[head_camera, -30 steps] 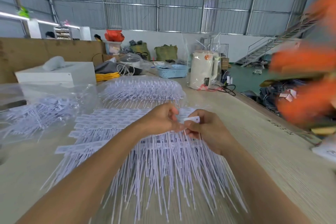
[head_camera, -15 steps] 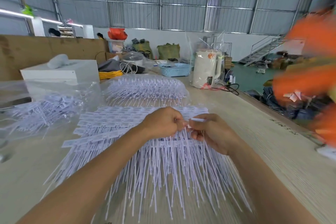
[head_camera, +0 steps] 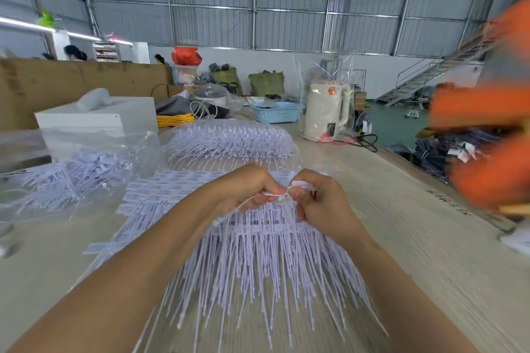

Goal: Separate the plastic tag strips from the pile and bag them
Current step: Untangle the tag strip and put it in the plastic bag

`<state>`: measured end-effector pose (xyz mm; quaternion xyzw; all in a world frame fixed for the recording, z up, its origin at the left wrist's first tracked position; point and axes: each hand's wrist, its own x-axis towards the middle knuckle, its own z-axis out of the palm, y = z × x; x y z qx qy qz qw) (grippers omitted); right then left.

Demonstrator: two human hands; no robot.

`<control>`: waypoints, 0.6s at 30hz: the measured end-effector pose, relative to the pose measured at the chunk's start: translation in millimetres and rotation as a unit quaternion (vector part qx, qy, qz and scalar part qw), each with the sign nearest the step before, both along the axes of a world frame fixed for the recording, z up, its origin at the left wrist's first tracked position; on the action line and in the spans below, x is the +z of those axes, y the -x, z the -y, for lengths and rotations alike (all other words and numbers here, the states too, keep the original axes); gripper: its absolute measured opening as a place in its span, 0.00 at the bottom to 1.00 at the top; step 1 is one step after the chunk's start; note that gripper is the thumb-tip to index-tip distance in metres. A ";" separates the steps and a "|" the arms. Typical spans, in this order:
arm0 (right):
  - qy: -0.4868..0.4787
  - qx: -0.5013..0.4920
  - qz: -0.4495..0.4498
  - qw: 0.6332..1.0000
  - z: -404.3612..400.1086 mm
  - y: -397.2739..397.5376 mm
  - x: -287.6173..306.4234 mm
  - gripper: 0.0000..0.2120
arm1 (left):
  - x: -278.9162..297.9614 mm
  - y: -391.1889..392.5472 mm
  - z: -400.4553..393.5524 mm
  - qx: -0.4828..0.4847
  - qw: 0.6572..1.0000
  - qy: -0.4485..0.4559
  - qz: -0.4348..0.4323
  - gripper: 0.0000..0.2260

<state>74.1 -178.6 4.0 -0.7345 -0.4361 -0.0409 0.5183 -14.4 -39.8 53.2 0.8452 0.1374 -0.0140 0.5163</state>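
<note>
Step in hand: one tag strip (head_camera: 279,194) is being pulled free above the pile (head_camera: 252,255), pinched at its flat head between both hands.
Left hand (head_camera: 243,190): fingers curled, clamped on the strip's left end – its thin tail is seen trailing down under this hand.
Right hand (head_camera: 318,198): fingers curled, thumb and forefinger pinched on the same strip's head.
Done so far: two clear bags of strips are judged already filled – one bag (head_camera: 229,139) just beyond the hands, a second bag (head_camera: 68,172) well off to the left hand's side.
Left to do: a large fan of strips lies under and before the hands, so much is judged to remain.
Strips: pale lilac-white plastic, flat rectangular heads, long thin tails with small knobbed tips.
Bags: thin, glossy, crinkled film.
Worktop (head_camera: 401,238): pale, fine wood-grain lines, matte.
</note>
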 end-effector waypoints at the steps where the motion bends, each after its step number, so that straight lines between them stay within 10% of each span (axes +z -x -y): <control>1: 0.015 -0.031 -0.017 0.999 1.3 -4.0 -0.3 0.08 | 1.2 2.5 -1.0 -0.027 0.999 0.011 -0.013 0.21; 10: -0.136 0.148 -0.441 0.875 13.9 -8.4 17.4 0.09 | -1.2 4.4 -0.1 -0.033 0.997 -0.054 0.037 0.10; 18: 0.027 0.061 -0.221 0.973 2.2 9.0 8.2 0.08 | -11.4 7.6 3.9 -0.051 0.978 -0.200 0.005 0.06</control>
